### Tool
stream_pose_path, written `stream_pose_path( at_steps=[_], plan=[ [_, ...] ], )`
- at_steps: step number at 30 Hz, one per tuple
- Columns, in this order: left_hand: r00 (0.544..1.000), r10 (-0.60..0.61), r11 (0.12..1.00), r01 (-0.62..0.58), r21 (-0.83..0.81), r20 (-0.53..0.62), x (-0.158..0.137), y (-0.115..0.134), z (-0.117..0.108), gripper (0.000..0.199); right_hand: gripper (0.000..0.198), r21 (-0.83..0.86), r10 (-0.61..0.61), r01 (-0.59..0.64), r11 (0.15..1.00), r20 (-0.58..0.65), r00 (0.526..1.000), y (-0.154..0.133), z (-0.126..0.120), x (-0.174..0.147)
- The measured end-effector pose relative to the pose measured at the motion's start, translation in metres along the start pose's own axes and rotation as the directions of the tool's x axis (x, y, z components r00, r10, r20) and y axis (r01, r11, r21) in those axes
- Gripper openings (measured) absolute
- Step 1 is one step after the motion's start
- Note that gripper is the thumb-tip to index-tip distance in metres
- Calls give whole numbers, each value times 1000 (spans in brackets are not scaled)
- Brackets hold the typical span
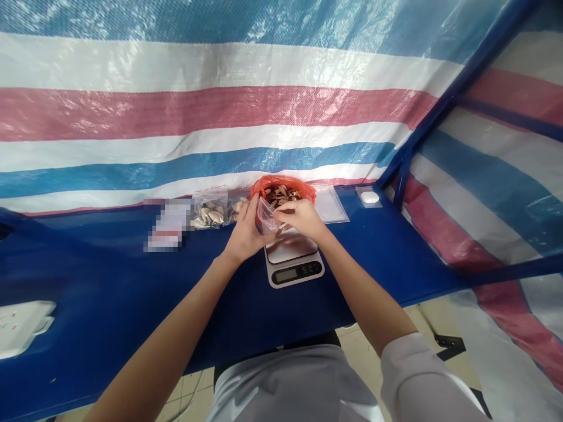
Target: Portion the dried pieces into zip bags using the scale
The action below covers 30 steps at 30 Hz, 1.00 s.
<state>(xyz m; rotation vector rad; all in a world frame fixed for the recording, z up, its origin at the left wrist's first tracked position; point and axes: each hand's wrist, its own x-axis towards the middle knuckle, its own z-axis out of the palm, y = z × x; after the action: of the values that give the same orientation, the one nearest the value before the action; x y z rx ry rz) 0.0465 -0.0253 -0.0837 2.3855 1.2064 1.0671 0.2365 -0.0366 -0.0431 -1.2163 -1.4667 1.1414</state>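
A clear plastic bag is held between my two hands, above the back of a white kitchen scale. My left hand grips the bag's left side, thumb reaching across below it. The fingers of my right hand pinch its right side. Just behind them sits a red plastic bag, its mouth wide, full of brown wedge-shaped pieces. Whether anything is inside the clear bag I cannot tell. The scale's display is too dim to read.
Left of the hands lie clear bags of pale pieces and a blurred-out paper. Flat clear bags and a small white oval object are on the right. A white power strip rests at the blue table's left end. Striped sheeting hangs behind.
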Motion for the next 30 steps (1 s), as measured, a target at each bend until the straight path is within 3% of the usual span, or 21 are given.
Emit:
stream_pose_path(
  at_steps=[5, 10, 18, 24, 30],
  plan=[
    [998, 27, 1000, -26, 8, -59, 4, -1, -2, 72, 8, -90, -37, 37, 995, -3, 999, 1, -6, 1],
    [998, 24, 999, -23, 27, -58, 6, -5, -4, 60, 14, -301, -107, 103, 948, 1, 994, 4, -16, 5],
    [1000, 18, 999, -19, 45, 24, 9, 3, -4, 67, 15, -360, -286, 249, 899, -53, 957, -7, -23, 4],
    [999, 45, 997, -46, 65, 22, 13, 7, 1, 69, 14, -451, -240, 268, 851, 120, 963, -23, -10, 1],
    [997, 19, 997, -24, 70, 72, 9, 1, -1, 72, 14, -435, -235, 315, 844, 228, 945, -15, -9, 12]
  ],
)
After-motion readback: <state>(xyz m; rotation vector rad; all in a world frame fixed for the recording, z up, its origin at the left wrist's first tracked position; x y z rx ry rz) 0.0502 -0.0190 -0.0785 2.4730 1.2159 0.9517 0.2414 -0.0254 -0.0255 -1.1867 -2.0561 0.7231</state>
